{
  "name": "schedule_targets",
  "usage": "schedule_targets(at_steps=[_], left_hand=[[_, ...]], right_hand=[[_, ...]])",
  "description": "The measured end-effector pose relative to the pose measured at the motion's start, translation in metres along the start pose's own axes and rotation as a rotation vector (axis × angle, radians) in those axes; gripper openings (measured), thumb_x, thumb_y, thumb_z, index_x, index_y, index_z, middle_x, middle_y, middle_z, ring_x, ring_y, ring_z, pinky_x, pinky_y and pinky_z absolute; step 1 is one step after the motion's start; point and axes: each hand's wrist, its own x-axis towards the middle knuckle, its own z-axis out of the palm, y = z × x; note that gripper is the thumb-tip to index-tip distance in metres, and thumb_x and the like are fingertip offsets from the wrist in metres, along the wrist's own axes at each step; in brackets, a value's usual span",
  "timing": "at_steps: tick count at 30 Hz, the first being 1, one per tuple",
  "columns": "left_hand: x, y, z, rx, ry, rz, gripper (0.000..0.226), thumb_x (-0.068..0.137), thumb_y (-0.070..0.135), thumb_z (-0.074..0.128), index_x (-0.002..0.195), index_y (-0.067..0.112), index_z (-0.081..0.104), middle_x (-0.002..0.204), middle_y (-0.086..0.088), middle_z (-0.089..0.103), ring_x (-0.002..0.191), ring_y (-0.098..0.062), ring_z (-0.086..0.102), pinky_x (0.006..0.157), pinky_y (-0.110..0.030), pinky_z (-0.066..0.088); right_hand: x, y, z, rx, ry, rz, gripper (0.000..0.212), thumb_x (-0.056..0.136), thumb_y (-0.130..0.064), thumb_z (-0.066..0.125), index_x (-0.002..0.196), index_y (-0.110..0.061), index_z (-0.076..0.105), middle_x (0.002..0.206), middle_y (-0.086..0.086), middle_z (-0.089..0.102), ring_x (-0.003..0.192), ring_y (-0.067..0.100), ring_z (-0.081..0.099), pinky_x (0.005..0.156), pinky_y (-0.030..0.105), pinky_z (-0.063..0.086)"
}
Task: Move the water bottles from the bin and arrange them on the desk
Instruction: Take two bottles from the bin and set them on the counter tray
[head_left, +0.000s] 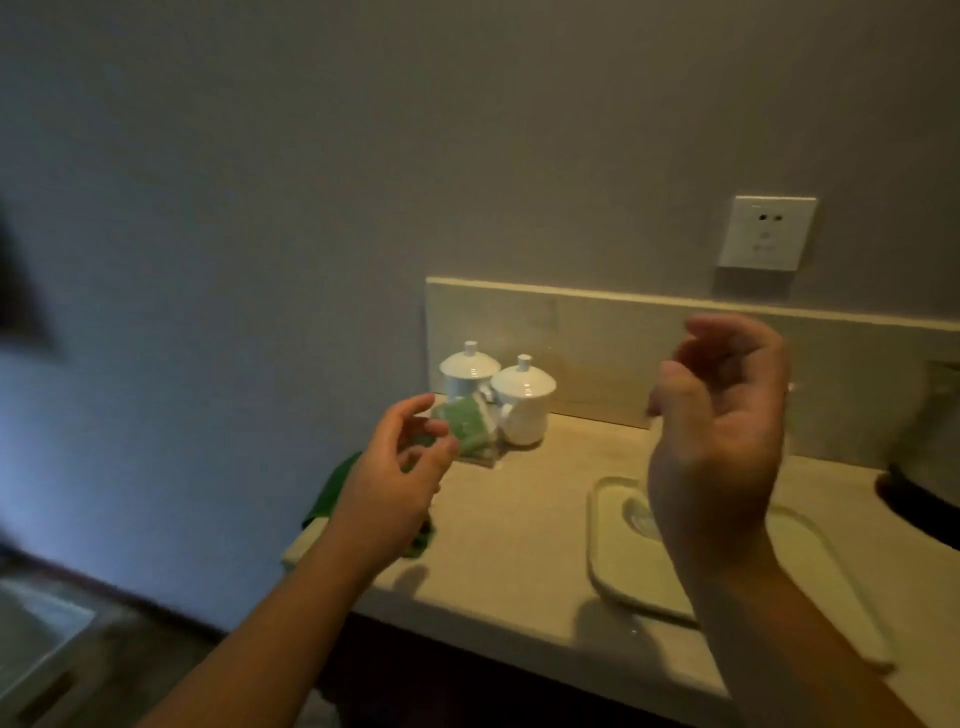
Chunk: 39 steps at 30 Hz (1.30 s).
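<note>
1. Head view, dim room, motion blur at left edge. Both hands raised over desk (519, 519), neither holding anything.
2. Left hand (400, 467): fingers loosely curled, thumb and forefinger apart, nothing between them. Hovering just in front of clear holder with green packets (470, 428); contact not evident. Likely mid-gesture or between reaches rather than grasping.
3. Right hand (722, 415): palm turned toward camera, fingers relaxed and bent, gap wide, empty. Held above pale tray (618, 561), well off its surface.
4. Water bottles: none visible anywhere. Bin: not identifiable; blurred pale shape at lower left could be anything. Cannot tell where either sits.
5. Tray at front right of desk, something round and glassy partly hidden behind right wrist; too blurred to name. Probably the intended landing spot for bottles, being the open flat area nearest the edge. A judgement only.
6. Two lidded white cups (498, 389) pushed back against low backsplash, touching or nearly so, handles inward; packet holder just in front. Tucked in corner, presumably to keep working area free.
7. Green cloth (332, 493) draped off left desk edge beneath left forearm.
8. Wall socket (766, 234) above backsplash; dark kettle base (919, 499) at far right, cropped.
9. Task stage: seemingly not begun or between fetches; no bottle on desk.
</note>
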Motion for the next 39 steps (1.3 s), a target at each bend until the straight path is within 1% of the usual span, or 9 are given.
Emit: schedule_targets(at_steps=[3, 8, 11, 14, 18, 23, 30, 37, 39], left_hand=[[-0.020, -0.020, -0.091, 0.024, 0.187, -0.025, 0.036, 0.093, 0.015, 0.067, 0.116, 0.040, 0.054, 0.108, 0.001, 0.065, 0.094, -0.019, 0.069, 0.071, -0.031, 0.057], [-0.081, -0.035, -0.277, 0.086, 0.464, -0.116, 0.033, 0.084, 0.021, 0.064, 0.114, 0.032, 0.058, 0.101, -0.004, 0.067, 0.078, -0.017, 0.071, 0.060, -0.028, 0.055], [-0.131, -0.039, -0.406, 0.135, 0.611, -0.211, 0.025, 0.094, 0.007, 0.062, 0.112, 0.025, 0.060, 0.095, -0.010, 0.070, 0.072, -0.017, 0.070, 0.061, -0.032, 0.054], [-0.183, -0.040, -0.526, 0.243, 0.765, -0.286, 0.023, 0.095, 0.009, 0.058, 0.110, 0.025, 0.062, 0.086, -0.005, 0.073, 0.076, -0.024, 0.071, 0.065, -0.037, 0.054], [-0.244, -0.051, -0.644, 0.301, 0.920, -0.415, 0.024, 0.094, 0.010, 0.055, 0.113, 0.024, 0.061, 0.090, -0.002, 0.073, 0.077, -0.021, 0.071, 0.069, -0.037, 0.056], [-0.289, -0.093, -0.747, 0.298, 1.019, -0.500, 0.026, 0.096, 0.011, 0.055, 0.118, 0.024, 0.059, 0.093, -0.003, 0.072, 0.079, -0.020, 0.071, 0.067, -0.033, 0.058], [-0.266, -0.185, -0.880, 0.232, 1.019, -0.585, 0.025, 0.097, 0.007, 0.053, 0.118, 0.019, 0.059, 0.087, -0.005, 0.072, 0.073, -0.019, 0.068, 0.066, -0.032, 0.054], [-0.149, -0.313, -1.039, 0.209, 0.895, -0.712, 0.024, 0.096, 0.004, 0.053, 0.119, 0.013, 0.059, 0.088, -0.008, 0.070, 0.069, -0.018, 0.065, 0.058, -0.029, 0.050], [-0.119, -0.348, -1.070, 0.188, 0.833, -0.763, 0.025, 0.096, 0.005, 0.054, 0.118, 0.015, 0.059, 0.089, -0.007, 0.071, 0.071, -0.018, 0.067, 0.061, -0.030, 0.052]], right_hand=[[-0.052, -0.008, 0.090, 0.197, -0.254, 0.215, 0.020, 0.084, -0.010, 0.056, 0.100, -0.023, 0.058, 0.077, -0.006, 0.053, 0.067, 0.013, 0.049, 0.061, 0.027, 0.044], [-0.155, -0.013, 0.258, 0.207, -0.704, 0.532, 0.017, 0.097, -0.005, 0.057, 0.095, -0.022, 0.060, 0.063, -0.008, 0.054, 0.056, 0.014, 0.046, 0.052, 0.030, 0.041], [-0.212, -0.019, 0.371, 0.162, -0.896, 0.582, 0.016, 0.099, -0.010, 0.056, 0.096, -0.025, 0.062, 0.062, -0.008, 0.055, 0.050, 0.010, 0.047, 0.047, 0.024, 0.042], [-0.265, -0.023, 0.479, 0.156, -0.980, 0.645, 0.013, 0.098, -0.011, 0.055, 0.098, -0.021, 0.064, 0.075, 0.003, 0.061, 0.055, 0.012, 0.052, 0.051, 0.026, 0.046], [-0.345, -0.016, 0.586, 0.084, -1.066, 0.753, 0.016, 0.098, -0.008, 0.053, 0.096, -0.016, 0.066, 0.089, 0.010, 0.066, 0.060, 0.019, 0.056, 0.055, 0.033, 0.050], [-0.436, 0.008, 0.676, -0.095, -1.253, 0.748, 0.014, 0.098, -0.021, 0.056, 0.091, -0.024, 0.068, 0.093, 0.007, 0.069, 0.081, 0.028, 0.066, 0.079, 0.049, 0.059], [-0.491, 0.086, 0.810, -0.240, -1.279, 0.790, 0.015, 0.101, -0.019, 0.053, 0.097, -0.016, 0.067, 0.087, 0.011, 0.066, 0.073, 0.026, 0.062, 0.062, 0.033, 0.050], [-0.542, 0.204, 0.945, -0.384, -1.151, 1.044, 0.015, 0.096, -0.020, 0.056, 0.095, -0.011, 0.067, 0.091, 0.015, 0.069, 0.074, 0.028, 0.061, 0.079, 0.047, 0.057], [-0.559, 0.226, 0.969, -0.434, -1.122, 1.123, 0.020, 0.096, -0.021, 0.056, 0.096, -0.006, 0.067, 0.087, 0.016, 0.067, 0.073, 0.029, 0.059, 0.077, 0.046, 0.056]])
